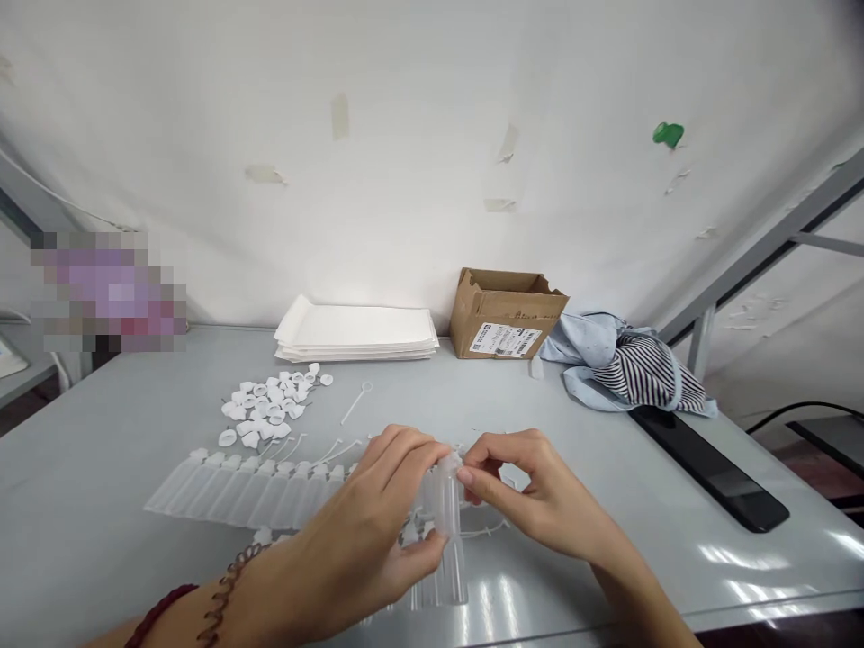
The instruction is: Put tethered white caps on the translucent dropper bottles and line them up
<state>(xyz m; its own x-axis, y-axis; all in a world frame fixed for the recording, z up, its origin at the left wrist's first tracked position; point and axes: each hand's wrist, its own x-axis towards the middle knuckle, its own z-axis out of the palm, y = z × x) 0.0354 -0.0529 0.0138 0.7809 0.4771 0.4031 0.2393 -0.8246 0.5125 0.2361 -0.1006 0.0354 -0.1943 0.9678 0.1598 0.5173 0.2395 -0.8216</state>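
Observation:
Between the fingers and thumb of my left hand point(364, 522) is a clear plastic tube point(446, 508), held nearly upright. A small whitish cap point(451, 461) sits at its top, under my left fingertips. My right hand point(533, 486) is closed, with thumb and forefinger pinching the cap's right side. More clear tubes point(438, 580) lie under and in front of my hands, partly hidden. To the left stretches a row of capped, frosted tubes point(249, 490). Thin white sticks point(330, 450) lie along the row's far side.
Loose white caps point(270, 400) form a pile at the left, near a white ring-ended wand point(356, 402). Behind are a stack of white paper point(357, 331) and an open cardboard box point(506, 315). Cloth point(627, 364) and a black phone point(715, 468) lie right on the grey table point(81, 450).

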